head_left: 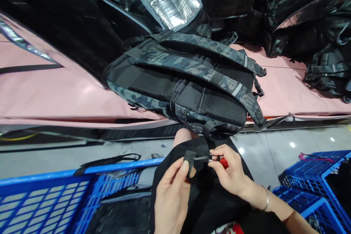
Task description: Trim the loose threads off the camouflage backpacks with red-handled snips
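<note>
- Black flat webbing strap piece (189, 158) is up over the person's lap, in front of the pink surface's edge; can't tell whether it joins the backpack.
- Left hand (173, 184) pinches that strap between thumb and fingers.
- Right hand (230, 171) pinches a small red object with a black-and-shiny-metal end (224, 162), thumb and fingertips closed around it; metal end points at the strap. Looks like a lighter, details too small.
- Pale thin streak between the two, blurred, can't tell what.
- Silver bracelet (267, 200) on right wrist.
- Black cloth garment (204, 201) covers the lap under both hands.
- Grey-and-black camouflage backpack with mesh back panel (189, 68) lies just beyond the hands, shoulder straps up, on a pink covered table (52, 98), bottom end overhanging the near edge.
- Shiny silver padded lining (175, 0) and dark bags (301, 3) behind it; another camouflage bag (326, 71) far right.
- Blue plastic basket (117, 167) left, blue plastic crates (309, 170) right, grey tiled floor (257, 150).
</note>
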Tool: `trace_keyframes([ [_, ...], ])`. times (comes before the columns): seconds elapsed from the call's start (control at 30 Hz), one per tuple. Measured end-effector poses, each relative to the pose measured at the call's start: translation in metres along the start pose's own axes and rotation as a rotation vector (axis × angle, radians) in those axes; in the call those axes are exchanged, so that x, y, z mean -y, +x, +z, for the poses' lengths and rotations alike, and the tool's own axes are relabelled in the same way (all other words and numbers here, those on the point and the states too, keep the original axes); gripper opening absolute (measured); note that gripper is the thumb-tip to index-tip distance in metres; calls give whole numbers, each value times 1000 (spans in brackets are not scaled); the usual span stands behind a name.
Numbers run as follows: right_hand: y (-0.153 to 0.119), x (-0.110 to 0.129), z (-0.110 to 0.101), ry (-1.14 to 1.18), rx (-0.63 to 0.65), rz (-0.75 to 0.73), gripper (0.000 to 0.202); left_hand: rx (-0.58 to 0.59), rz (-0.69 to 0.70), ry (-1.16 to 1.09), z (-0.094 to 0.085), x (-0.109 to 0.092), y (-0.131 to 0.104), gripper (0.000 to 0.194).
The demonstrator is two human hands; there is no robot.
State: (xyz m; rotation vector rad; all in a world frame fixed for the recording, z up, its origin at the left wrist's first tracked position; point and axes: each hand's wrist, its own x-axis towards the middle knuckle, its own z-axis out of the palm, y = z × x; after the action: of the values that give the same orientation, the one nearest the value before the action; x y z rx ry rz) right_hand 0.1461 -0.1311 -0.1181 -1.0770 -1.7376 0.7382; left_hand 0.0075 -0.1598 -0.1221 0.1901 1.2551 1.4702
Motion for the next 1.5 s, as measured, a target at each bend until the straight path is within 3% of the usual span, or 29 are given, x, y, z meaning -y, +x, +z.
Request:
trace_keyframes([
  [0.13, 1, 0, -2, 23, 46, 4, 8, 97, -157, -86, -1, 0, 1, 25],
  [0.23, 3, -2, -1, 180, 16, 176, 9, 185, -408, -249, 0, -4, -3, 15],
  [0.33, 6, -4, 3, 388, 69, 333, 21, 262, -619, -364, 4, -8, -10, 5],
  [0.47, 11, -6, 7, 491, 177, 482, 13, 368, -717, -337, 8, -5, -18, 11],
  [0.57, 13, -8, 7, 522, 172, 567, 23, 306, -539, -95, 7, 1, -21, 26],
  [0.67, 11, -11, 6, 434, 145, 542, 28, 143, -160, 253, -1, 7, -20, 40],
  [0.73, 9, -10, 6, 374, 166, 519, 28, 66, 61, 472, -7, 9, -18, 38],
  [0.8, 8, -7, 4, 341, 191, 494, 23, 33, 162, 580, -12, 10, -15, 32],
  [0.87, 6, -2, 1, 292, 174, 441, 13, 39, 160, 549, -13, 9, -11, 29],
  [1.0, 1, 4, -10, 100, 95, 276, 23, 17, 99, 375, -8, 3, -6, 28],
  [1.13, -3, 5, -16, -106, 138, 95, 13, -16, 139, 338, -6, 1, -6, 26],
  [1.5, 2, 7, -13, -199, 163, -19, 14, 72, 188, 489, -14, 10, -9, 25],
])
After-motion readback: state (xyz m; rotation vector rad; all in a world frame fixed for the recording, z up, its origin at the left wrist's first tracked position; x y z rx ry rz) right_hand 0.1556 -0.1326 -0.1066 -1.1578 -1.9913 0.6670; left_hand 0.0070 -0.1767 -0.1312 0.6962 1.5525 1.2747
